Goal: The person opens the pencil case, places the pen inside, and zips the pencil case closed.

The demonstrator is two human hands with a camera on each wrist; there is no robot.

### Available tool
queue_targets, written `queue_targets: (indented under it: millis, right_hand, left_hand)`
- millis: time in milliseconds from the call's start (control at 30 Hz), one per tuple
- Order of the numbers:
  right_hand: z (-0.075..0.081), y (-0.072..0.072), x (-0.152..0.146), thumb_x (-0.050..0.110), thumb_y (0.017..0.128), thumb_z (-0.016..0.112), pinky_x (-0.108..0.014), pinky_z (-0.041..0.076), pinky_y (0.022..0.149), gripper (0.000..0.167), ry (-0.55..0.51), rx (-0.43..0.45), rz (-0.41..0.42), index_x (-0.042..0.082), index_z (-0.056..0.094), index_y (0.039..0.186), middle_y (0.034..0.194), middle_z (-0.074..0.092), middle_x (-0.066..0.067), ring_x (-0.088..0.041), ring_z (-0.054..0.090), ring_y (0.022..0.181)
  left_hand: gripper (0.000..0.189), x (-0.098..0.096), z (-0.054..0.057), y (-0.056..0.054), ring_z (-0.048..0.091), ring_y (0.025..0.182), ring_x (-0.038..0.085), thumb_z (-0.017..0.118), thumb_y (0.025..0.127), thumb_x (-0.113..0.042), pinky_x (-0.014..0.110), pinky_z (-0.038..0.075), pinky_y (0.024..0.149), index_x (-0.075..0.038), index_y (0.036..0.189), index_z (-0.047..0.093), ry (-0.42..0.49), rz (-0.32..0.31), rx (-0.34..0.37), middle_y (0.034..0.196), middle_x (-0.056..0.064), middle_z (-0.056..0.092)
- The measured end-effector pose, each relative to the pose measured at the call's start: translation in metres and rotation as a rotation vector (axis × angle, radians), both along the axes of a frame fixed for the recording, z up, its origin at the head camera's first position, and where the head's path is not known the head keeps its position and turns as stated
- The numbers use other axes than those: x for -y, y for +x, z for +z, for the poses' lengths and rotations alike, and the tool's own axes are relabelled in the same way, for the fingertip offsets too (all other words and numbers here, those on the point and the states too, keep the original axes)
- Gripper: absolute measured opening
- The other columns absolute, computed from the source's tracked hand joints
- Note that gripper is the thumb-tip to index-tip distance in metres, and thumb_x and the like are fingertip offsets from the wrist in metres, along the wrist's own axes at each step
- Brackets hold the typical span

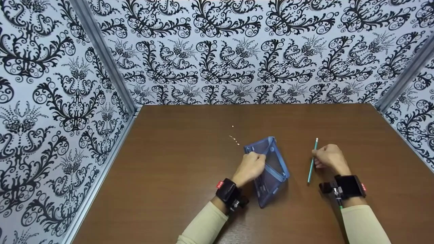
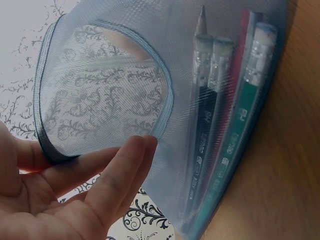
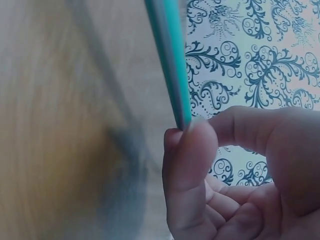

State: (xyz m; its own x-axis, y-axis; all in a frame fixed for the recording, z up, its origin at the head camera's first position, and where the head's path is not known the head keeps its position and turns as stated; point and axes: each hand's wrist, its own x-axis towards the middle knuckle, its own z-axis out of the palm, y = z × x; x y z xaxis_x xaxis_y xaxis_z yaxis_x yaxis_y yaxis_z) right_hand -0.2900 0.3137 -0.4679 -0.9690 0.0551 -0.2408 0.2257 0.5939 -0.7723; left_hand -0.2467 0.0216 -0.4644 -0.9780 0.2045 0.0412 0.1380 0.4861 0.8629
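Note:
In the head view, my left hand grips a blue mesh zip pouch by its side, holding it tilted up over the table. Through the mesh, the left wrist view shows a green pencil, dark pencils and something red inside. The left thumb is partly hidden by the pouch edge. To the right, my right hand pinches a teal pencil around its middle, between thumb and fingertips. Its white eraser end points away from me; the pencil appears close up in the right wrist view.
A brown wooden table spreads beneath both hands. Small bright specks show on it beyond the pouch. Patterned black-and-white panels with grey metal posts close off the back and sides.

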Motion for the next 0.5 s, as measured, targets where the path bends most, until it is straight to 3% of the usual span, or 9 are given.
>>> queue_targets:
  millis: [500]
  right_hand:
    - [0.0108,0.0044,0.0078,0.011,0.095,0.049,-0.025,0.057,0.06,0.035,-0.175,-0.098,-0.05,-0.017,0.052,0.114,0.073,0.063,-0.001,-0.007,0.063,0.06]
  left_hand:
    - [0.046,-0.0006,0.0013,0.0008,0.033,0.045,0.008,0.043,0.098,-0.02,0.024,0.029,0.043,-0.021,0.053,0.035,0.005,0.012,0.004,0.051,-0.008,0.033]
